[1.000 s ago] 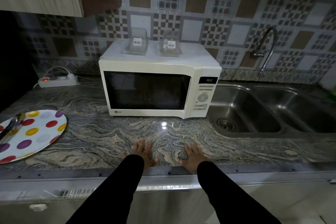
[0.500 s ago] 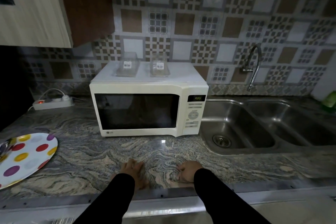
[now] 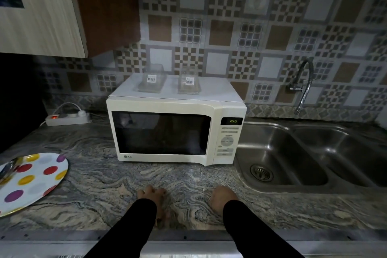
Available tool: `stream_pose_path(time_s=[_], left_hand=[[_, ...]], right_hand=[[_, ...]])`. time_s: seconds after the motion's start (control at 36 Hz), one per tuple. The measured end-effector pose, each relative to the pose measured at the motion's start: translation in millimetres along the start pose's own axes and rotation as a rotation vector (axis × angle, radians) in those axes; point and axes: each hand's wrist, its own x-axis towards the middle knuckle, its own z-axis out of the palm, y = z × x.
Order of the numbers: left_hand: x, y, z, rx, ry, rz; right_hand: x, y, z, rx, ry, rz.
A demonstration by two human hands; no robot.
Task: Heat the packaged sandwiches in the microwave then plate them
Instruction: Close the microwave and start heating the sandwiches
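Cream microwave (image 3: 167, 111), polka-dot plate (image 3: 37, 178), veined grey counter (image 3: 100, 195)

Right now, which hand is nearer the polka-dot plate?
Left. The left hand rests on the counter in front of the microwave, with the polka-dot plate off to its left. The right hand rests farther right, nearer the sink.

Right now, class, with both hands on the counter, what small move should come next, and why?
Probably reach the left hand to open the microwave: its door is shut, both packaged sandwiches sit on top, and the right hand is empty too.
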Motion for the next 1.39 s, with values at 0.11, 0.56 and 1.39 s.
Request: stream_pose_path(time_s=[0.11,0.56,1.39], left_hand=[[-3,2,-7,0.022,0.001,-0.009],[23,12,-10,-0.228,-0.032,-0.1],[81,32,16,-0.05,-0.078,-0.274]], right_hand=[[0,-3,-3,-0.021,0.001,-0.019],[32,2,-57,0.593,0.336,0.135],[87,18,-57,1.127,0.447,0.297]])
